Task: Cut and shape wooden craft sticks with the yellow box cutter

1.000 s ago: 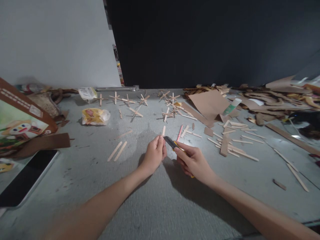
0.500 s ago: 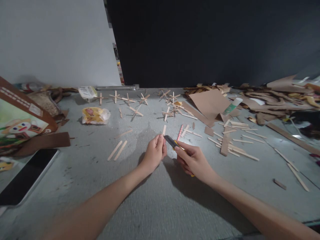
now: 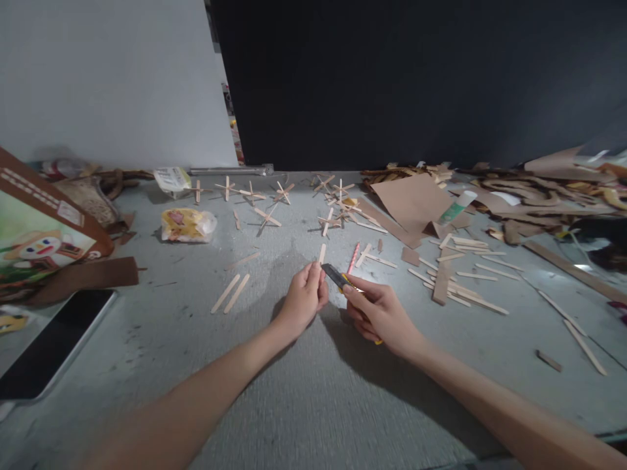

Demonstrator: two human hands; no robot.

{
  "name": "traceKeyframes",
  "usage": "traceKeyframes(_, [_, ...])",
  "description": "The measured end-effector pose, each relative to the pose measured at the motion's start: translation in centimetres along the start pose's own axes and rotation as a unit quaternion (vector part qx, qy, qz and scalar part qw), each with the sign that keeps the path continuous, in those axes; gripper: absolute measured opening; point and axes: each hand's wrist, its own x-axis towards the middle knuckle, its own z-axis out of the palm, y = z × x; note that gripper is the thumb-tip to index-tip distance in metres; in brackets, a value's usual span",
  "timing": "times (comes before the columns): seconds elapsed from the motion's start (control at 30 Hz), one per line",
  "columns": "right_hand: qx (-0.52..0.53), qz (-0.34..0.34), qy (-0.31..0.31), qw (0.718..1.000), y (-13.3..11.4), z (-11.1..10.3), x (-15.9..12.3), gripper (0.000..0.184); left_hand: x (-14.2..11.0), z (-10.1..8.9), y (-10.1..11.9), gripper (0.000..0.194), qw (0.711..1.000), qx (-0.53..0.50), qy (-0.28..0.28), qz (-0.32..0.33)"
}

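Observation:
My left hand point(image 3: 307, 292) is closed around a wooden craft stick point(image 3: 322, 252), whose pale upper end sticks out past the fingertips. A utility knife point(image 3: 336, 277) with a dark blade end and yellow parts is gripped in my right hand point(image 3: 375, 310). The knife's tip meets the right side of the stick just above my left fingers; how deep it sits I cannot tell. Two loose craft sticks point(image 3: 231, 294) lie left of my left hand. A red-and-white striped straw or pencil point(image 3: 353, 258) lies just beyond my right hand.
Crossed-stick pieces point(image 3: 268, 217) stand across the back. On the right are scattered sticks point(image 3: 470, 294), cardboard point(image 3: 410, 203) and a glue stick point(image 3: 458, 207). A phone point(image 3: 56, 346), a brown printed bag point(image 3: 44, 228) and a wrapped snack point(image 3: 187, 226) occupy the left.
Almost nothing differs. Both hands keep their grip, and the knife stays against the stick, with only a very slight shift.

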Motion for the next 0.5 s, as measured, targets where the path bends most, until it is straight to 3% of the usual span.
traceKeyframes(0.3, [0.021,0.023,0.002,1.0,0.06,-0.23,0.21,0.069,-0.05,-0.02,-0.17,0.053,1.0,-0.022,-0.002,0.0])
traceKeyframes(0.5, [0.039,0.03,-0.003,0.999,0.18,-0.38,0.42,0.061,-0.01,-0.08,-0.07,0.053,0.999,-0.046,-0.009,-0.001])
